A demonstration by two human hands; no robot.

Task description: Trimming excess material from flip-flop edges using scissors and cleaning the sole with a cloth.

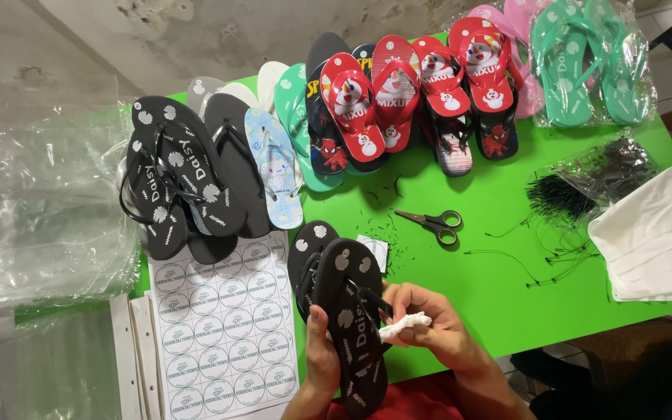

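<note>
Head view: left hand (322, 359) is gripping the light, bendy black sandal (354, 323) at six o'clock, right hand (429, 327) pinching a white cloth (403, 326) against its strap.

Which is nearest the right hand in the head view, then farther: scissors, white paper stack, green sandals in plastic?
From the right hand:
1. Scissors, just above it on the table.
2. White paper stack, at the right edge.
3. Green sandals, top right corner, in plastic.
</note>
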